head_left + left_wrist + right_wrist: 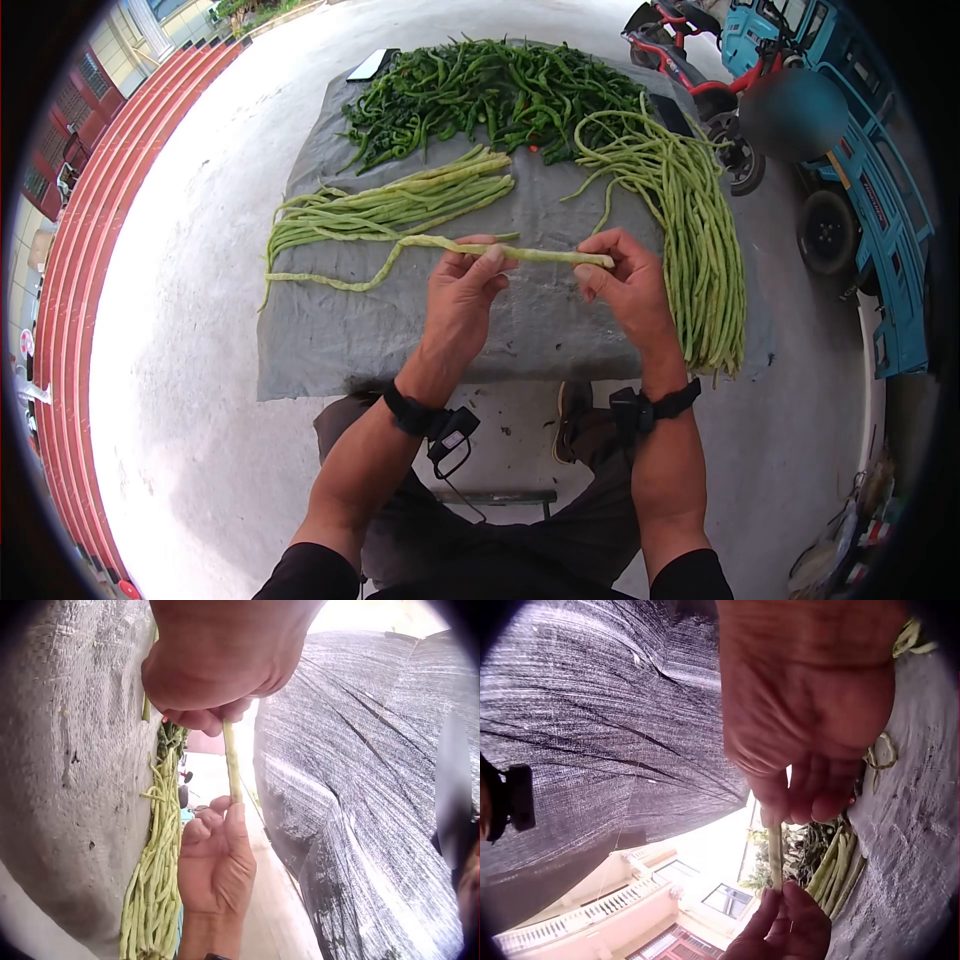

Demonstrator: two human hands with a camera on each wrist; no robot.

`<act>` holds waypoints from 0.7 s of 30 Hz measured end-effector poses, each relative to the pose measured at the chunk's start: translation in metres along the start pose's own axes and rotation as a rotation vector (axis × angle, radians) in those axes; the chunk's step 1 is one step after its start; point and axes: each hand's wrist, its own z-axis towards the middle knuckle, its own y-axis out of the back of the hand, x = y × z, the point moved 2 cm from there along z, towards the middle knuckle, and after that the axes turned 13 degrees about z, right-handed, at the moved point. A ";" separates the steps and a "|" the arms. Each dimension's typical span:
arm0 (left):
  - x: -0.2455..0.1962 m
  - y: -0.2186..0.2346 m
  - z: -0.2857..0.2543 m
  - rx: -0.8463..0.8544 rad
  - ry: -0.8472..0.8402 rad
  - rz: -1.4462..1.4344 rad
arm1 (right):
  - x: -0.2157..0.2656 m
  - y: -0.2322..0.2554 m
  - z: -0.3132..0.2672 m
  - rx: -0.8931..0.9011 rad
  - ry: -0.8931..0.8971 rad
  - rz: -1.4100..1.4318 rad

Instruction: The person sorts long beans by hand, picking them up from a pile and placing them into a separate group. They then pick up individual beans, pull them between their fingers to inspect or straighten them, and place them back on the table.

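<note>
A long pale-green yard-long bean (550, 256) is stretched between both hands over a grey cloth (560, 330). My left hand (460, 292) pinches it partway along, thumb on top, and its thin end trails left onto the cloth. At the bean's right tip, my right hand (632, 285) holds it between thumb and fingers. In the left wrist view the bean (232, 761) runs straight from one hand to the other. A bundle of yard-long beans (400, 205) lies just beyond the left hand. Beside the right hand is a larger heap of yard-long beans (700, 240).
Green chili peppers (480, 90) are piled along the cloth's far side. A white flat object (372, 65) lies at the far left corner, a dark one (670, 115) at the right. A blue three-wheeled vehicle (880, 200) and red steps (110, 240) stand beyond.
</note>
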 end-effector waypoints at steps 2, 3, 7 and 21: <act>0.000 -0.001 -0.001 -0.004 -0.002 -0.014 | -0.002 0.004 0.002 0.010 0.022 0.003; 0.000 -0.001 -0.001 -0.007 0.001 -0.018 | -0.002 0.005 0.002 0.015 0.032 0.004; 0.000 -0.002 -0.001 -0.016 0.002 -0.029 | -0.003 0.004 0.003 0.010 0.067 0.021; -0.003 -0.003 -0.004 -0.008 -0.015 -0.049 | -0.005 0.010 0.004 -0.046 0.108 -0.014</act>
